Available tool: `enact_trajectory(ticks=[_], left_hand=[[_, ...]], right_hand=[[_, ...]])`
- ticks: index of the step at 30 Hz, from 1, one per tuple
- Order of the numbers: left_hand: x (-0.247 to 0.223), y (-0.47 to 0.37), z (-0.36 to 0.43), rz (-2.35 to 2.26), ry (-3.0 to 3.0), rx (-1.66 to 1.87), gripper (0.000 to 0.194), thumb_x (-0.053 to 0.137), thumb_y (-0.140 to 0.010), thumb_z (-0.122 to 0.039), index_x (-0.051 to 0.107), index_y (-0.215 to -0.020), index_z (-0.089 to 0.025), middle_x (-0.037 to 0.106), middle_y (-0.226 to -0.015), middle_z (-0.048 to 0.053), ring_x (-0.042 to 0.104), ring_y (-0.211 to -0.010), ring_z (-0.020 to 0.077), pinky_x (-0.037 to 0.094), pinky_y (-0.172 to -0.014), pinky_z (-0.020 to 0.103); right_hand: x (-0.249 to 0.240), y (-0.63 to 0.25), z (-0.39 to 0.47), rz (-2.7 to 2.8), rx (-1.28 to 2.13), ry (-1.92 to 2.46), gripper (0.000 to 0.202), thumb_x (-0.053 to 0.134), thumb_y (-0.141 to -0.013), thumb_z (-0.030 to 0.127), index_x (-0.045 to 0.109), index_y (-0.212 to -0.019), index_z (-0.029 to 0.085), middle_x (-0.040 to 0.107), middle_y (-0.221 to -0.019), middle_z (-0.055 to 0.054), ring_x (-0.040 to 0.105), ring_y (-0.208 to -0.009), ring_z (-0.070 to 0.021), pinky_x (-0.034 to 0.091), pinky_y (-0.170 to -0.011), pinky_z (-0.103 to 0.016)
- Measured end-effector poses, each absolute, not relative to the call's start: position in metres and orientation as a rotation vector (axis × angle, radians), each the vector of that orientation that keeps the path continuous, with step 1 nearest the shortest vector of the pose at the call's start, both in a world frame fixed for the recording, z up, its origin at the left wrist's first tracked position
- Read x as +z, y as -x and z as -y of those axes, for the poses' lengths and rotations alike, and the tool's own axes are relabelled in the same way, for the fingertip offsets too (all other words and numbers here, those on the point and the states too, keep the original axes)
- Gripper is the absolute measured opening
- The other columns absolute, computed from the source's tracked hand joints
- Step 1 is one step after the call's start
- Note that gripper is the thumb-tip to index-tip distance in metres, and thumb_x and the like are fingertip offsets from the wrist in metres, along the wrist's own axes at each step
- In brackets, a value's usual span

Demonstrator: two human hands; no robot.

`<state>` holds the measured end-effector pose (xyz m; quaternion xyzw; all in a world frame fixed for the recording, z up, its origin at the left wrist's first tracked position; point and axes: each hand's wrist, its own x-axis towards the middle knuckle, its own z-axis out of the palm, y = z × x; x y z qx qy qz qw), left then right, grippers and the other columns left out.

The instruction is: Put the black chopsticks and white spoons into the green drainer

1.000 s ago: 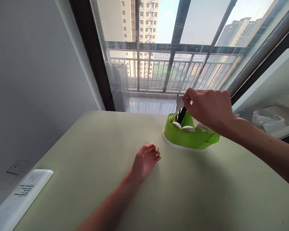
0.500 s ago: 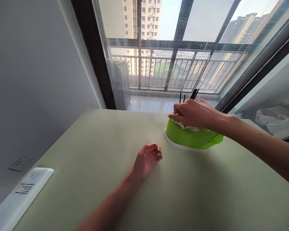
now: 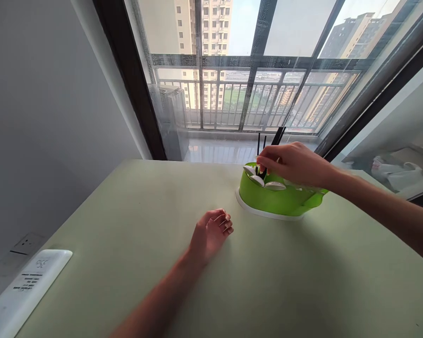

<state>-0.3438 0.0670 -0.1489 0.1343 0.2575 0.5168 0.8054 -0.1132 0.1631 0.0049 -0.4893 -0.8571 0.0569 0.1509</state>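
Observation:
A green oval holder (image 3: 268,201) with a white base (image 3: 264,213) stands on the table. Several white rounded pieces, like spoon bowls (image 3: 275,186), show along its rim. Two thin black sticks (image 3: 258,143) and a wider black piece (image 3: 278,136) rise from it. My right hand (image 3: 292,162) is above the holder, its fingers curled in a pinch beside the sticks. What those fingertips hold, if anything, is hidden. Left of the holder, my left hand (image 3: 211,234) lies on the table, palm sideways, fingers loosely bent and apart, holding nothing.
The pale green table (image 3: 144,225) reaches to a large window with dark frames (image 3: 127,75). A long white device with a digital display (image 3: 35,277) lies along the left edge, close to the wall socket (image 3: 27,243). Beyond the right-hand glass is a white bag (image 3: 405,173).
My right hand has lifted slightly off the holder's left rim, uncovering white pieces there. The view has shifted a little. My left hand stays in place.

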Motion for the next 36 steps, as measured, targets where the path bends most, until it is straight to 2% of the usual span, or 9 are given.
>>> enact_trajectory(ticks=[6, 12, 19, 25, 32, 36], left_hand=[[-0.146, 0.344, -0.066, -0.554, -0.292, 1.102, 0.017, 0.076, -0.075, -0.027, 0.065, -0.078, -0.015, 0.057, -0.075, 0.001, 0.051, -0.066, 0.0122, 0.041, -0.068, 0.028], [-0.144, 0.344, -0.066, -0.568, -0.277, 1.109, 0.016, 0.076, -0.075, -0.027, 0.065, -0.078, -0.016, 0.057, -0.075, 0.002, 0.051, -0.065, 0.0125, 0.041, -0.067, 0.028], [-0.145, 0.345, -0.065, -0.562, -0.288, 1.103, 0.016, 0.074, -0.077, -0.028, 0.065, -0.078, -0.015, 0.056, -0.076, 0.002, 0.05, -0.066, 0.0124, 0.042, -0.068, 0.028], [-0.146, 0.345, -0.065, -0.561, -0.291, 1.1, 0.015, 0.073, -0.079, -0.028, 0.065, -0.079, -0.015, 0.055, -0.077, 0.002, 0.051, -0.068, 0.0126, 0.043, -0.069, 0.028], [-0.146, 0.344, -0.064, -0.571, -0.306, 1.106, 0.016, 0.074, -0.078, -0.028, 0.066, -0.079, -0.014, 0.055, -0.078, 0.002, 0.05, -0.069, 0.0126, 0.044, -0.069, 0.028], [-0.147, 0.344, -0.064, -0.569, -0.315, 1.108, 0.016, 0.073, -0.079, -0.028, 0.066, -0.079, -0.014, 0.054, -0.079, 0.002, 0.049, -0.07, 0.0127, 0.044, -0.07, 0.028]], right_hand=[[-0.001, 0.117, -0.158, 2.591, 0.143, 1.343, 0.039, 0.043, -0.1, 0.05, 0.073, -0.092, 0.026, 0.075, -0.083, -0.001, 0.064, -0.075, -0.0191, 0.036, -0.064, -0.029], [-0.003, 0.113, -0.157, 2.456, 0.164, 1.339, 0.047, 0.037, -0.103, 0.052, 0.063, -0.076, 0.024, 0.07, -0.07, 0.0, 0.057, -0.062, -0.0152, 0.038, -0.064, -0.029], [-0.004, 0.085, -0.171, 2.357, 0.373, 1.367, 0.051, 0.037, -0.102, 0.061, 0.061, -0.077, 0.023, 0.069, -0.072, 0.0, 0.056, -0.061, -0.0139, 0.043, -0.069, -0.029], [-0.006, 0.043, -0.185, 2.284, 0.511, 1.376, 0.046, 0.042, -0.102, 0.058, 0.063, -0.078, 0.024, 0.068, -0.073, -0.002, 0.058, -0.067, -0.0161, 0.045, -0.075, -0.032], [-0.01, 0.0, -0.191, 2.179, 0.349, 1.434, 0.049, 0.049, -0.097, 0.059, 0.06, -0.062, 0.027, 0.063, -0.064, -0.001, 0.051, -0.056, -0.0153, 0.039, -0.063, -0.032], [-0.008, -0.018, -0.189, 2.135, 0.267, 1.441, 0.048, 0.054, -0.098, 0.058, 0.063, -0.063, 0.026, 0.063, -0.061, -0.002, 0.048, -0.051, -0.0129, 0.035, -0.057, -0.031]])
